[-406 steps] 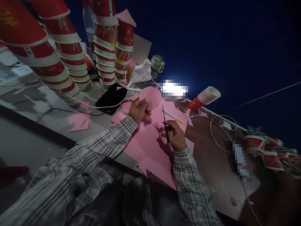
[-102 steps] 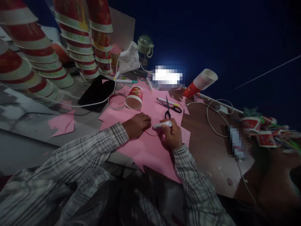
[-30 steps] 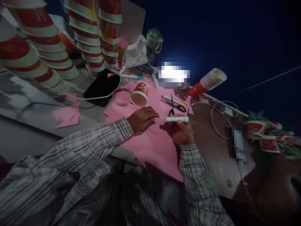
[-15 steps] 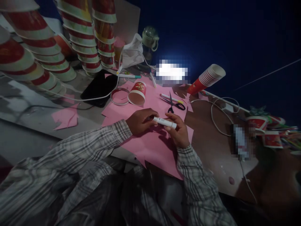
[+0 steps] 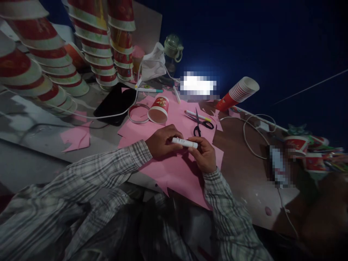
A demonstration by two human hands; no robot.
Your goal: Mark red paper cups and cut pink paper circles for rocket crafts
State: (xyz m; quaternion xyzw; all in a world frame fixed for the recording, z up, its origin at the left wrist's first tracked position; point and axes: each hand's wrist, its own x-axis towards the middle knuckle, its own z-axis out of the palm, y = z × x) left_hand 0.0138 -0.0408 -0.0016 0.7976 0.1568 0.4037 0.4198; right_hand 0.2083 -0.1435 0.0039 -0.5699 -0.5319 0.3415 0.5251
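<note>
A white glue stick [image 5: 185,142] with small print lies level between my two hands, over the pink paper [image 5: 187,174]. My left hand [image 5: 162,140] is closed on its left end with thumb and fingers. At the other end, my right hand [image 5: 204,154] grips it between thumb and fingertips. Just beyond the hands rests an open pair of black-handled scissors [image 5: 199,123], beside a marker with a yellow end [image 5: 197,115]. A red paper cup [image 5: 159,109] lies on its side, next to a tape-like ring [image 5: 138,113].
Tall stacks of paper cups [image 5: 98,47] stand at the left, near a black phone [image 5: 115,103]. Another cup stack [image 5: 237,93] leans at the back right. A white cable [image 5: 246,134] curls over the table. Pink scraps [image 5: 77,136] lie left. Several cups [image 5: 297,145] sit far right.
The glue stick and my right hand have shifted slightly left and a little nearer to me. My left hand has stayed almost in place; both hands still hold it.
</note>
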